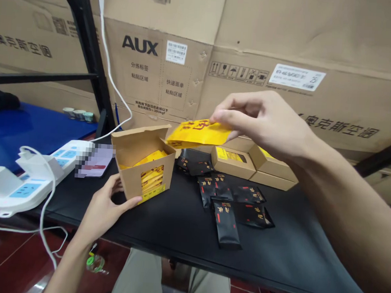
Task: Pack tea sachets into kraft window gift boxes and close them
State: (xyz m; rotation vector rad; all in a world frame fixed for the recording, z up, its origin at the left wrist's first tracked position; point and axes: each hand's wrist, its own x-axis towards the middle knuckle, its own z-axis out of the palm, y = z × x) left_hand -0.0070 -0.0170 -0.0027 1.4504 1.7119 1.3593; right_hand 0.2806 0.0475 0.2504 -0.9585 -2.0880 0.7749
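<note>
My left hand [106, 207] grips the lower left corner of a small kraft cardboard box [129, 177], thumb on its front and fingers round the side. The box stands slightly tilted with its lid up. Yellow packets [151, 183] fill it, seen through the front window and the open top. Up to the right, my right hand [251, 114] pinches a yellow packet [198, 132] with dark red characters, its far end just above the box's right edge. Below that hand, several black packets [225, 224] with red and gold print lie loose on the black table [183, 221].
Closed kraft boxes [234, 167] stand at the back right. At left are a white power strip [39, 182] with plugs and cables, a phone [97, 159], and small cups [79, 114] on a blue surface. Large AUX cartons [189, 39] wall the back; a black metal frame [86, 36] rises at left.
</note>
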